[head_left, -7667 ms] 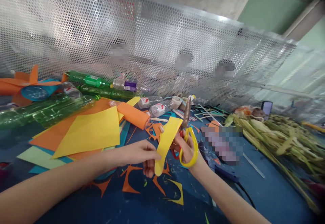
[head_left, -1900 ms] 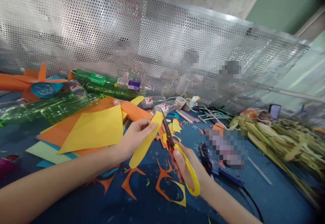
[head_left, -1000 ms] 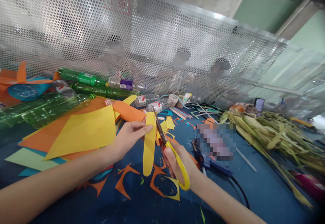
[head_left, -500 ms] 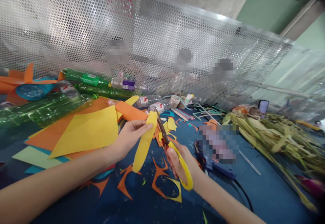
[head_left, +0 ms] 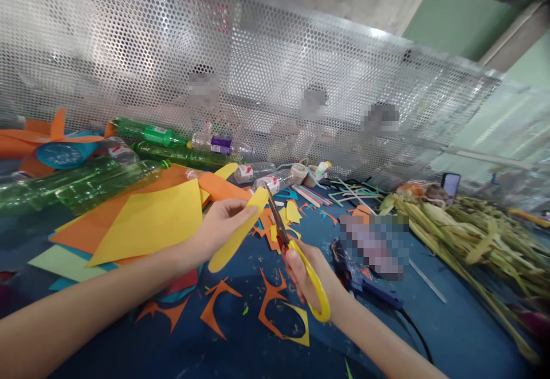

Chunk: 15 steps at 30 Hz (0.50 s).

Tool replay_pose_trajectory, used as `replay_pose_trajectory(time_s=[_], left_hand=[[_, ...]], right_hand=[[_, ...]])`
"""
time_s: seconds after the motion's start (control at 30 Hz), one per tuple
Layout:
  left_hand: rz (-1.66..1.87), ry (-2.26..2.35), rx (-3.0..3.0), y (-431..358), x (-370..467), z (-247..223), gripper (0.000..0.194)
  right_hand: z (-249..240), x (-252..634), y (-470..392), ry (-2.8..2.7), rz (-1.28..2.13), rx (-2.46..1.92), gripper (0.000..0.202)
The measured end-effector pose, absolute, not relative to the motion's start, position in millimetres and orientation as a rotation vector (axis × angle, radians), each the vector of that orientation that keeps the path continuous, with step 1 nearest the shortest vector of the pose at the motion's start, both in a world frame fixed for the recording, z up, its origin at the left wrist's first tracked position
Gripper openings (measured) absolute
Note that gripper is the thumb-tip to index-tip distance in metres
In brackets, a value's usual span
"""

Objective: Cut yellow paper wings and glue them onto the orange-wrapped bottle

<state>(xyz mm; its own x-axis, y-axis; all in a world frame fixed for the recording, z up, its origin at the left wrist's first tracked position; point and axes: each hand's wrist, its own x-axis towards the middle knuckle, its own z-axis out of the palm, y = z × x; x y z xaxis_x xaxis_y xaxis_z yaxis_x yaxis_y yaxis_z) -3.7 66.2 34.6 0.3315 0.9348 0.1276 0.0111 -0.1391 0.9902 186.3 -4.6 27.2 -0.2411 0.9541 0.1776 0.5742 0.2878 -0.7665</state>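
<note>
My left hand [head_left: 227, 222] pinches a long yellow paper strip [head_left: 234, 247] with a rounded lower end. In my right hand [head_left: 311, 276] is a pair of scissors [head_left: 315, 287] with yellow handles, its fingers through the loops. The scissor blades point up and away, their tips at the strip's upper end; whether they are cutting into it I cannot tell. Under the hands lie orange paper scraps [head_left: 270, 304] and a yellow scrap [head_left: 304, 324] with a curved cut-out. Left of my left hand is a stack of coloured sheets, a yellow sheet [head_left: 150, 218] on top.
Green plastic bottles [head_left: 81, 184] and clear bottles [head_left: 275, 181] lie along the back, before a perforated metal screen [head_left: 266, 52]. A blue glue gun [head_left: 369, 287] with a cord lies at right. Beyond it are dried corn husks [head_left: 464, 235], a phone [head_left: 450, 187] and drinking straws [head_left: 309, 194].
The yellow strip has tilted, its lower end swinging left and up. My left hand has turned slightly with it, while the scissors stay at its upper end. The view has shifted a little.
</note>
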Motion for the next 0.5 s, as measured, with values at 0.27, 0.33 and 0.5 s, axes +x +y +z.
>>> replay_pose_trajectory(time_s=[0.27, 0.33, 0.5], left_hand=[[1.41, 1.274, 2.068, 77.7, -8.1, 31.0, 0.023], [1.294, 1.226, 2.136, 66.8, -3.5, 32.3, 0.014], [0.664, 0.729, 1.564, 40.3, 12.5, 30.5, 0.038]], right_hand=[[30.2, 188.5, 0.2, -1.931, 0.766, -1.437, 0.049], [29.3, 188.7, 0.1, -1.925, 0.781, -1.434, 0.049], [29.4, 183.4, -7.1, -1.891, 0.863, -1.276, 0.052]])
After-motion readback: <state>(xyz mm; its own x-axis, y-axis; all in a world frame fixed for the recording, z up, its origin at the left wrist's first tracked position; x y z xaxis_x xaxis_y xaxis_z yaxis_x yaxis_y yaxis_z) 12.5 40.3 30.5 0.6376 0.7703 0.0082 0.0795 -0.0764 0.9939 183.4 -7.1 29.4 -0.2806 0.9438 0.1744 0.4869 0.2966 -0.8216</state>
